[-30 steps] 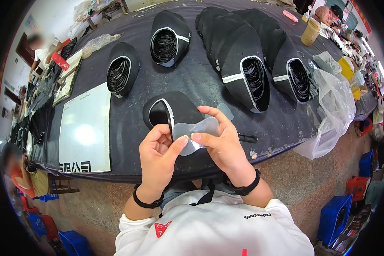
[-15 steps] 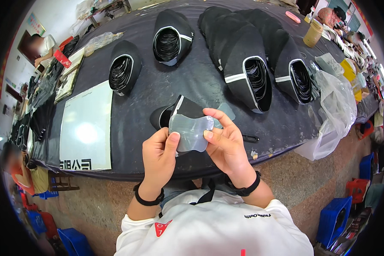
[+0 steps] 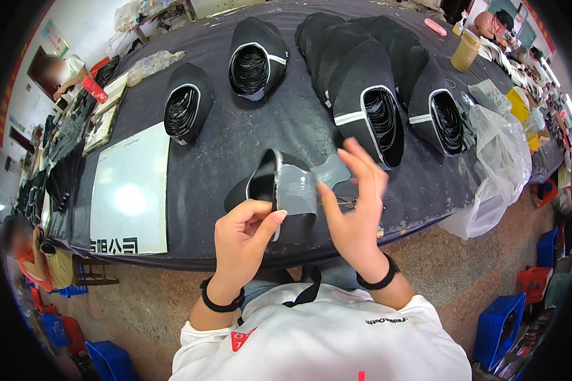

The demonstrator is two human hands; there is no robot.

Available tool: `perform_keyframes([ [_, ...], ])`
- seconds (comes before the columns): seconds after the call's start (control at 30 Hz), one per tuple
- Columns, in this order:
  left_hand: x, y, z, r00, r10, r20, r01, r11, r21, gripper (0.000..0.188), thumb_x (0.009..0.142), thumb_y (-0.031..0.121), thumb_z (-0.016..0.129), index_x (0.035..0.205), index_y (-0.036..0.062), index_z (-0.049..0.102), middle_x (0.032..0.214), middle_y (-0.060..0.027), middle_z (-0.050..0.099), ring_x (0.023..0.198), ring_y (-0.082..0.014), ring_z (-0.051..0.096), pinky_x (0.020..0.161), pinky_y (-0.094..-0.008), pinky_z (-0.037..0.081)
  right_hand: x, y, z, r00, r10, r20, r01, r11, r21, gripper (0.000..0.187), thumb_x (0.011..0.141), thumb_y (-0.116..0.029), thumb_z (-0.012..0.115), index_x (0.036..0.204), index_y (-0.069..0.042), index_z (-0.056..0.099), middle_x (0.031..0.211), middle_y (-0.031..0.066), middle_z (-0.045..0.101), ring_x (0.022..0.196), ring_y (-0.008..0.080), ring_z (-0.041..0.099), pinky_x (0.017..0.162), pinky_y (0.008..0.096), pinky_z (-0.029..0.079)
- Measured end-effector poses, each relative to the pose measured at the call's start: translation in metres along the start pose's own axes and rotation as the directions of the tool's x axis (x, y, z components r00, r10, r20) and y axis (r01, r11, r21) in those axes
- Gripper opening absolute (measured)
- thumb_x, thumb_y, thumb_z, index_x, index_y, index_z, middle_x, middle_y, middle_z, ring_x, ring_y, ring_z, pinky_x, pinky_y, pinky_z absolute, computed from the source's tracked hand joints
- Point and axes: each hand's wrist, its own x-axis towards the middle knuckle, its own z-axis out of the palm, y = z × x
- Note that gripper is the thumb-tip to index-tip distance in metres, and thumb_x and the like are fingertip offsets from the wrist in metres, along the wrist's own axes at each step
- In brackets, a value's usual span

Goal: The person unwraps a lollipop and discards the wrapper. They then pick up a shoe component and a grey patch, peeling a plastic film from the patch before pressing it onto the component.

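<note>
A black shoe upper [image 3: 299,227] with white edging stands on the dark table in front of me. Over its heel end lies a clear, curved plastic sheet piece [image 3: 297,190]. My left hand [image 3: 243,241] pinches the upper's edge between thumb and fingers, close to the plastic's left side. Just to the right, my right hand [image 3: 360,213] is open and empty, its spread fingers slightly blurred. A second clear plastic piece [image 3: 332,170] lies flat behind it. A thin metal tool [image 3: 346,202] is mostly covered by my right hand.
Nested stacks of black uppers stand farther back, one at left [image 3: 187,105], one mid-table [image 3: 251,60], and long rows [image 3: 356,89] at right. A white board [image 3: 130,190] lies left. Plastic bags [image 3: 499,165] and a jar [image 3: 466,51] sit right. Other people are at far left.
The plastic piece, earlier held up between both hands, now rests against the upper's heel. My right hand has let go and moved right. My left hand now grips the upper.
</note>
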Motion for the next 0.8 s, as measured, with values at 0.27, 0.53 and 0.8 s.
perform_keyframes([
  [0.27, 0.000, -0.002, 0.020, 0.996, 0.089, -0.011, -0.087, 0.984, 0.157, 0.008, 0.081, 0.001, 0.060, 0.085, -0.0050, 0.060, 0.068, -0.0041, 0.055, 0.058, -0.0049, 0.049, 0.051, -0.0179, 0.037, -0.026, -0.015, -0.007, 0.809, -0.540, 0.233, 0.521, 0.473, -0.711, 0.023, 0.062, -0.010, 0.064, 0.084, -0.004, 0.066, 0.092, 0.0010, 0.064, 0.075, 0.0142, 0.050, 0.067, 0.0299, 0.027],
  [0.53, 0.000, 0.000, 0.029, 0.982, 0.176, 0.063, -0.186, 0.955, 0.230, 0.006, 0.081, 0.001, 0.059, 0.085, -0.0035, 0.059, 0.070, -0.0058, 0.056, 0.059, -0.0075, 0.050, 0.051, -0.0212, 0.038, -0.010, -0.004, -0.021, 0.882, -0.435, 0.181, 0.458, 0.704, -0.542, 0.021, 0.062, -0.008, 0.066, 0.082, -0.009, 0.060, 0.088, -0.0021, 0.062, 0.078, 0.0151, 0.050, 0.072, 0.0322, 0.028],
  [0.8, 0.011, -0.005, 0.025, 0.937, -0.288, 0.196, 0.328, 0.919, -0.219, 0.014, 0.079, 0.008, 0.065, 0.085, -0.0038, 0.062, 0.074, 0.0002, 0.059, 0.066, -0.0040, 0.050, 0.057, -0.0182, 0.040, -0.004, 0.004, -0.030, 0.903, 0.131, 0.409, -0.232, 0.950, 0.210, 0.006, 0.083, -0.008, 0.055, 0.088, -0.006, 0.055, 0.088, -0.0016, 0.059, 0.086, 0.0078, 0.049, 0.075, 0.0243, 0.033],
])
